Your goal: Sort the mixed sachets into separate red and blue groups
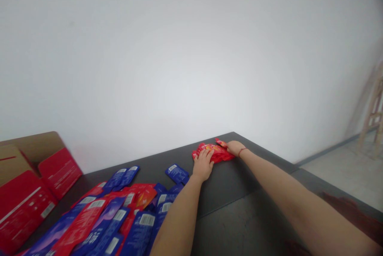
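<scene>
A group of red packets with orange print lies bunched at the far corner of the dark table. My left hand rests over the packets' left side, fingers stretched out and a little spread on top. At the right end, my right hand is closed on a red packet, which sticks out tilted past its fingers toward the left. Some of the right hand's fingers are hidden. A red cord circles the right wrist.
Blue packets and red packets lie in a loose heap at the near left. A single blue packet sits near the left forearm. An open red cardboard box stands far left. The dark table meets a white wall; wooden legs stand at right.
</scene>
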Motion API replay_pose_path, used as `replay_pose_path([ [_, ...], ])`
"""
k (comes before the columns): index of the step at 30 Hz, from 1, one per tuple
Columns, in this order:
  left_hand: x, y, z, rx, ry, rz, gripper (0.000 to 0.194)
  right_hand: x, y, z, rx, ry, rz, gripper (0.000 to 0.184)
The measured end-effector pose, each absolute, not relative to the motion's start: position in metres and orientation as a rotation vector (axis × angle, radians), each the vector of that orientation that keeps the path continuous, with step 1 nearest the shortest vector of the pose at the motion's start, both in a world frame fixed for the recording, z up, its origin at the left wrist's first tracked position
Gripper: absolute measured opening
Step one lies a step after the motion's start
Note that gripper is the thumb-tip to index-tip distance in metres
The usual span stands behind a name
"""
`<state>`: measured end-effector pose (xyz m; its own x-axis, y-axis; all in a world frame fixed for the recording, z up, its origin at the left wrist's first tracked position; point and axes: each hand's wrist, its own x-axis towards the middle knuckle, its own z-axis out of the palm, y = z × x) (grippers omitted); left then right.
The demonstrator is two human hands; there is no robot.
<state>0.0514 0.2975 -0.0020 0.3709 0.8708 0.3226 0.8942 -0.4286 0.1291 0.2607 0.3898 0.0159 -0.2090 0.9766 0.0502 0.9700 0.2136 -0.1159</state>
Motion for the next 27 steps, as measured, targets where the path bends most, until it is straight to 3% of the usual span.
replay_pose_path([
  [18,0.053,0.295,0.000,-2.569,-1.666,-0.551,0.052,0.265,0.382,0.023,-1.788,-2.433,0.081,0.028],
  [24,0.054,0.294,0.000,-2.575,-1.658,-0.575,0.053,0.263,0.349,0.017,-1.688,-2.360,-0.005,0.037],
  [27,0.053,0.295,-0.001,-2.566,-1.645,-0.593,0.054,0.252,0.339,0.006,-1.621,-2.326,-0.001,0.053],
])
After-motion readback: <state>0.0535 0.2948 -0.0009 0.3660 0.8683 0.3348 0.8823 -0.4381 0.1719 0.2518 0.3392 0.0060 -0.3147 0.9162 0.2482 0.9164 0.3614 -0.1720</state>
